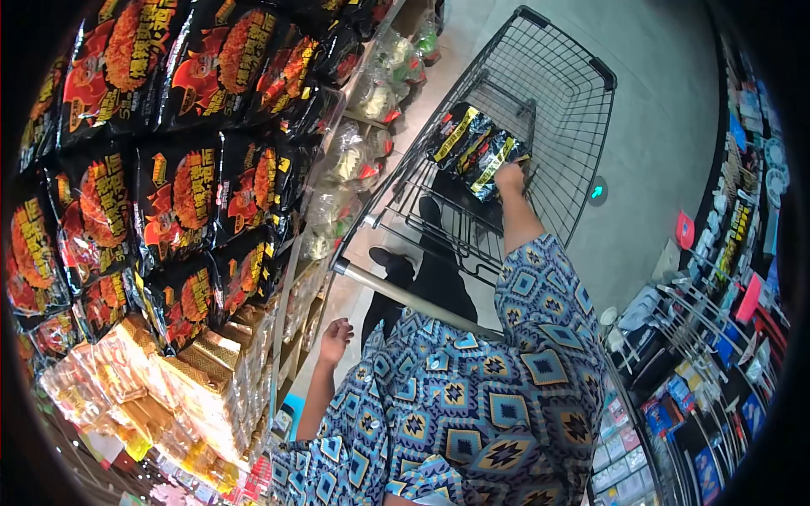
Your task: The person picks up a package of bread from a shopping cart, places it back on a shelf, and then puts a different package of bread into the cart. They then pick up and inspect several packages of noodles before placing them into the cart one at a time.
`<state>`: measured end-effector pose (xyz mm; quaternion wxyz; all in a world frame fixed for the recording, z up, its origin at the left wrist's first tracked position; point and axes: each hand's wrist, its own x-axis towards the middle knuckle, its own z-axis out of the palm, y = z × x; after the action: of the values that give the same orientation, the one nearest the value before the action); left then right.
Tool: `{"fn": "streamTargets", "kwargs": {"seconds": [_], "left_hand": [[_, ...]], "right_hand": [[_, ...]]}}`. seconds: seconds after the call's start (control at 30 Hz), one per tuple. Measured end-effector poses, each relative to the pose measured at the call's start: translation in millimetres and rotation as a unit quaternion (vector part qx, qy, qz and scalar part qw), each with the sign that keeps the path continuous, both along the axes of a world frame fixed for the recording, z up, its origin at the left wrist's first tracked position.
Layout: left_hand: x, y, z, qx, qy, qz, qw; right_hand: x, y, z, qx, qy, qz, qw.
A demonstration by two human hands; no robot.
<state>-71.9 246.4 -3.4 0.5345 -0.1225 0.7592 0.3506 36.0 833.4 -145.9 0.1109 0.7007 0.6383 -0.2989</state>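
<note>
My right hand (509,179) is closed on the near right corner of a black noodle pack (467,145) with yellow lettering. The pack is over the wire shopping cart (597,80), inside its rim; whether it rests on the bottom I cannot tell. Low in the view, my left hand (337,336) hangs beside the cart handle (405,297), close to the left shelf. Its fingers are loosely bent and apart, with nothing in them.
Black noodle packs (181,190) with red pictures are stacked on the left. Gold and clear packets (181,379) lie below them, and clear bags (371,97) line the shelf edge. Racks of hanging goods (726,337) stand on the right. Grey floor (658,110) runs alongside the cart.
</note>
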Motion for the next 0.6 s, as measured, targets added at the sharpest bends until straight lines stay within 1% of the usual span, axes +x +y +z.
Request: {"fn": "streamTargets", "kwargs": {"seconds": [0.03, 0.07, 0.1, 0.13, 0.17, 0.23, 0.3, 0.33, 0.37, 0.4, 0.43, 0.5, 0.53, 0.57, 0.6], "left_hand": [[-1.5, 1.7, 0.4, 0.001, 0.002, 0.002, 1.0], [-3.3, 4.6, 0.5, 0.002, 0.006, 0.003, 1.0], [-1.1, 4.5, 3.6, 0.005, 0.005, 0.004, 1.0], [-1.1, 4.1, 3.9, 0.005, 0.006, 0.006, 1.0], [-2.1, 5.8, 3.6, 0.013, 0.007, 0.003, 1.0], [-5.0, 13.3, 1.2, 0.024, 0.016, 0.009, 1.0], [-6.4, 19.6, 5.3, 0.007, 0.017, 0.005, 1.0], [-6.6, 12.7, 1.2, 0.01, 0.032, 0.025, 0.999], [-7.7, 6.9, -11.0, 0.024, 0.041, 0.007, 0.999], [-8.2, 0.0, -23.9, 0.038, 0.051, -0.006, 0.998], [-10.1, -7.0, -38.7, 0.039, 0.072, 0.032, 0.996], [-15.1, -14.2, -65.3, 0.033, 0.099, -0.04, 0.994], [-16.4, -15.9, -76.9, 0.036, 0.114, -0.001, 0.993], [-20.9, -15.8, -84.8, 0.031, 0.132, -0.006, 0.991], [-21.2, -14.9, -93.6, 0.028, 0.141, -0.015, 0.989]], "right_hand": [[5.9, 3.8, -17.6, 0.001, 0.002, 0.002, 1.0], [22.5, 12.6, -60.1, 0.01, 0.001, 0.054, 0.999], [36.4, 17.1, -77.1, 0.019, -0.004, 0.104, 0.994], [29.8, 18.8, -47.7, 0.004, 0.029, 0.043, 0.999], [29.7, 25.0, -54.4, 0.006, 0.031, 0.045, 0.998], [23.1, 46.7, -82.7, 0.126, -0.03, -0.047, 0.99], [-3.6, 57.6, 0.5, 0.059, -0.009, -0.004, 0.998], [-5.4, 52.1, 3.9, 0.197, 0.036, 0.04, 0.979], [-10.6, 58.8, -1.8, 0.329, 0.092, 0.086, 0.936], [-23.0, 58.2, 13.9, 0.34, 0.145, 0.128, 0.92], [-37.1, 51.3, 30.1, 0.349, 0.201, 0.17, 0.899], [-66.6, 29.7, 71.0, 0.3, 0.257, 0.219, 0.892], [-79.9, 15.7, 84.1, 0.269, 0.31, 0.233, 0.881], [-93.0, 1.2, 97.9, 0.235, 0.358, 0.243, 0.87], [-100.1, -15.1, 109.5, 0.238, 0.356, 0.284, 0.858]]}}
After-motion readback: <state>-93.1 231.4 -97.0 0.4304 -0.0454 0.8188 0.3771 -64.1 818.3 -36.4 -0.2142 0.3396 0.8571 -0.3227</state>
